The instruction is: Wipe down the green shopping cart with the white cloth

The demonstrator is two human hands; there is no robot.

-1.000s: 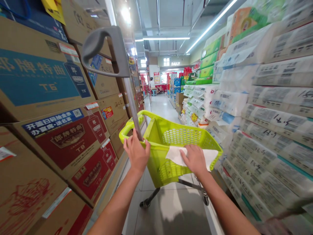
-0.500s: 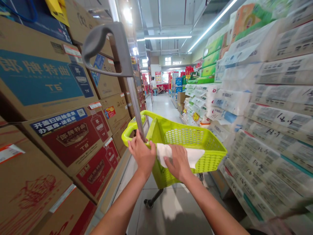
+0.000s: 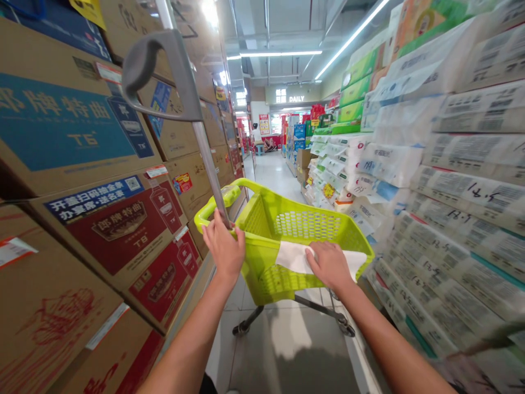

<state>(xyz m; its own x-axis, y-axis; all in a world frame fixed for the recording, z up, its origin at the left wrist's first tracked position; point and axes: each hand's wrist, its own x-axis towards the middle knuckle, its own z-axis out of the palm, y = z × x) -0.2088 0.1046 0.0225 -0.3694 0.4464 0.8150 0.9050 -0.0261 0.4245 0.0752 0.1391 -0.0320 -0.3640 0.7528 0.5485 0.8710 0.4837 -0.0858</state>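
Observation:
A lime-green wheeled shopping basket (image 3: 311, 221) stands in a store aisle in front of me. My left hand (image 3: 223, 249) is closed around the base of its metal pull rod, at the basket's near left corner. The rod rises to a grey handle (image 3: 158, 68) at upper left. My right hand (image 3: 328, 265) presses a white cloth (image 3: 293, 257) against the basket's near rim, fingers curled over it.
Stacked cardboard cartons (image 3: 94, 180) wall the left side. Packs of tissue paper (image 3: 451, 180) are piled high on the right. The tiled aisle floor (image 3: 279, 175) runs ahead towards more displays and a "DAILY" sign (image 3: 296, 99).
My right hand slid the cloth left along the rim, then back to the right. The basket swung slightly, and the handle shifted left in view.

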